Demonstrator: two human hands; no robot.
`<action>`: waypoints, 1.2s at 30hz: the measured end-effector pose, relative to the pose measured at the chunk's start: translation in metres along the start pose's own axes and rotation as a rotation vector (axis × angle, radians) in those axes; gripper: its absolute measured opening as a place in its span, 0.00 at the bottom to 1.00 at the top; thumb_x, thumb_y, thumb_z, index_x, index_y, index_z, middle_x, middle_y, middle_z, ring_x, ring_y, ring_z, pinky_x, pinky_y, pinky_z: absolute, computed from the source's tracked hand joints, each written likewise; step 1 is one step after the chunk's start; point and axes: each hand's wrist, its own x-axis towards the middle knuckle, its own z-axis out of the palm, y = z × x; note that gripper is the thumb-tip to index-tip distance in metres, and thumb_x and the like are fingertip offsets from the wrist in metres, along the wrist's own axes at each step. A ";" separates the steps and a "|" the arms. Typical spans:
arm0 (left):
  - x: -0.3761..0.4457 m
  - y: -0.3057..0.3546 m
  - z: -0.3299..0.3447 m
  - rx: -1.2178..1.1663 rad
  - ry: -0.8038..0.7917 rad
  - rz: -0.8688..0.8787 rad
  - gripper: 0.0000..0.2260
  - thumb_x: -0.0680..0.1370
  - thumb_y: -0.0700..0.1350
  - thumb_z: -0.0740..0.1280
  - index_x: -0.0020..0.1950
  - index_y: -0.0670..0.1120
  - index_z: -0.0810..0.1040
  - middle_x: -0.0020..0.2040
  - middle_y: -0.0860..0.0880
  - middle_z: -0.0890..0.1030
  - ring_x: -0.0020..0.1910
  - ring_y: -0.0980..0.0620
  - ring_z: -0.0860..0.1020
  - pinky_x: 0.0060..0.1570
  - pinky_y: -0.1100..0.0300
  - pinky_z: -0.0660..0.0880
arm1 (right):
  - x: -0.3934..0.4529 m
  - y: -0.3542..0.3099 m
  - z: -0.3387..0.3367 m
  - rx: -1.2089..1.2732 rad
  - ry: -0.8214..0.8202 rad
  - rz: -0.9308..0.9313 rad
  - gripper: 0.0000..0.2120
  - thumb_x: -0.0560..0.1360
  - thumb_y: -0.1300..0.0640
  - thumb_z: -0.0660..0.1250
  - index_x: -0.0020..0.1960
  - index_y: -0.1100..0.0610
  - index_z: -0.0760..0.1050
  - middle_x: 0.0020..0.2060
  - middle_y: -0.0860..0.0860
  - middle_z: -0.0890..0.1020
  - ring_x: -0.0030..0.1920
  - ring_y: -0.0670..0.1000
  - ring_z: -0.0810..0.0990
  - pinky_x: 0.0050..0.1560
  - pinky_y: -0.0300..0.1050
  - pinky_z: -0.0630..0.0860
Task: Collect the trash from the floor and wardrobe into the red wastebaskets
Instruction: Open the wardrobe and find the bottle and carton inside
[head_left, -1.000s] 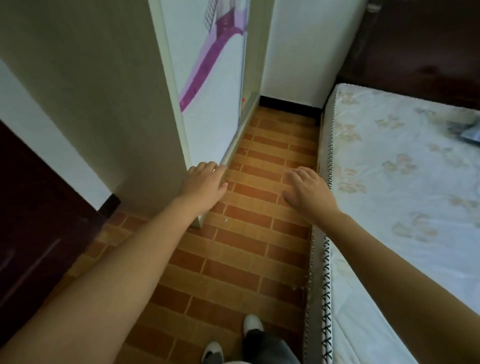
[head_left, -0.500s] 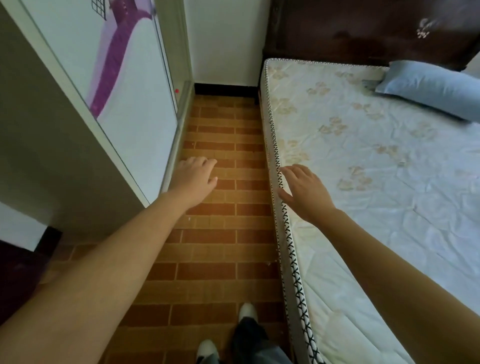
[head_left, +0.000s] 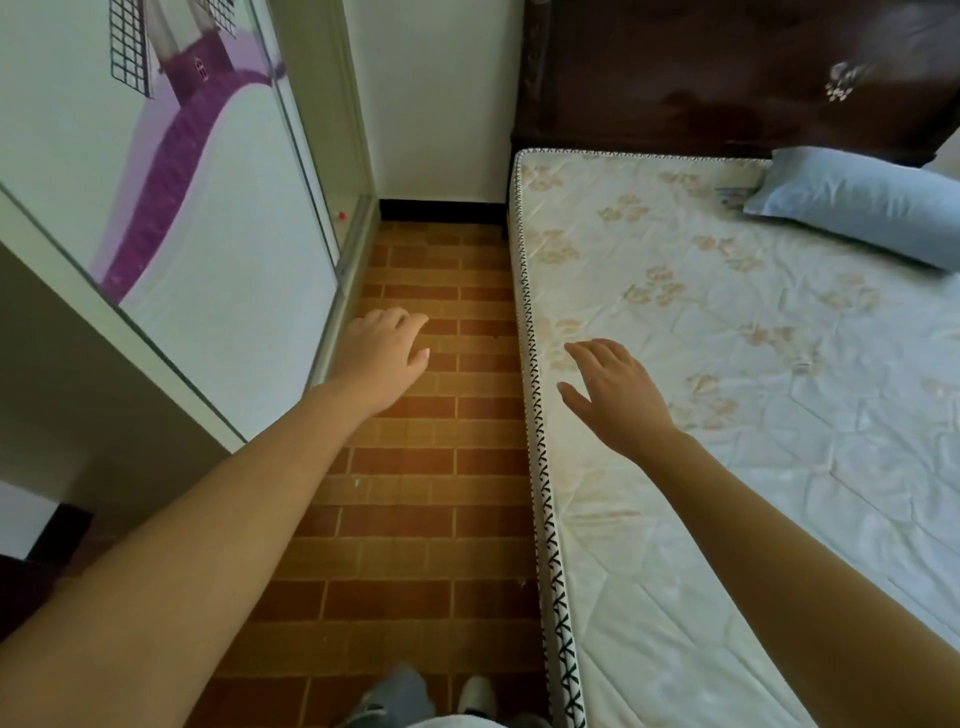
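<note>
Two empty hands are held out with fingers relaxed, the left hand (head_left: 382, 358) over the brick floor (head_left: 415, 499), the right hand (head_left: 615, 397) above the one mattress (head_left: 727, 415), beyond them one small red thing (head_left: 342, 215) seen at the wardrobe (head_left: 223, 249) track and one blue pillow (head_left: 857, 205); no writing is legible.

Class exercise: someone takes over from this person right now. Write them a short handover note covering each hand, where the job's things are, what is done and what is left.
Left hand: open, holding nothing, out over the brick floor beside the wardrobe.
Right hand: open, holding nothing, out over the mattress edge.
Job's things: no red wastebasket in view. A small red item sits at the wardrobe's far bottom corner; too small to identify. A few tiny specks lie on the floor.
Done: nothing visibly collected.
Left: find the wastebaskets, check the red item, gather trash from floor and wardrobe.
</note>
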 end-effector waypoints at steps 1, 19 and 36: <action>0.007 0.001 0.000 -0.001 0.001 -0.003 0.20 0.80 0.50 0.57 0.72 0.47 0.64 0.70 0.46 0.69 0.69 0.46 0.68 0.66 0.51 0.67 | 0.008 0.005 -0.001 0.001 0.002 -0.004 0.23 0.78 0.50 0.58 0.69 0.59 0.63 0.66 0.55 0.72 0.69 0.56 0.65 0.67 0.52 0.64; 0.249 -0.103 0.016 -0.031 -0.005 -0.041 0.21 0.79 0.52 0.58 0.71 0.48 0.65 0.70 0.46 0.70 0.68 0.45 0.69 0.65 0.51 0.68 | 0.284 0.025 0.022 0.032 -0.049 -0.049 0.24 0.78 0.50 0.57 0.70 0.59 0.61 0.68 0.56 0.69 0.70 0.56 0.63 0.70 0.51 0.62; 0.531 -0.158 0.034 -0.004 -0.052 0.025 0.21 0.80 0.53 0.56 0.71 0.47 0.64 0.69 0.47 0.70 0.68 0.46 0.68 0.65 0.51 0.67 | 0.557 0.087 0.032 0.052 -0.036 -0.009 0.24 0.78 0.50 0.57 0.70 0.59 0.62 0.67 0.56 0.70 0.70 0.55 0.63 0.70 0.51 0.62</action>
